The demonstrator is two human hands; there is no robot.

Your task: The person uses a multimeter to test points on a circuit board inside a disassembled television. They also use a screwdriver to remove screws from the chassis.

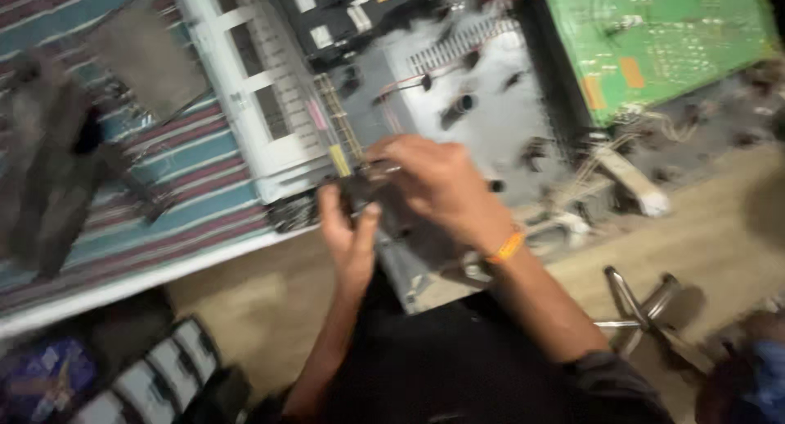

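Observation:
My left hand point(350, 232) and my right hand point(437, 187) meet over the near edge of an opened grey metal electronics chassis point(491, 121) with wires and dark parts inside. Between the fingers of both hands sits a small dark part point(368, 191); blur hides what it is. My right wrist wears an orange band point(507, 246). The right fingers curl over the part from above, the left thumb and fingers pinch it from below.
A green circuit board point(654, 31) lies at the back right. A white ribbed plastic panel point(253, 89) lies left of the chassis on a striped cloth point(163, 187). Dark tools point(49, 162) rest far left. A metal chair base point(646, 309) stands on the right.

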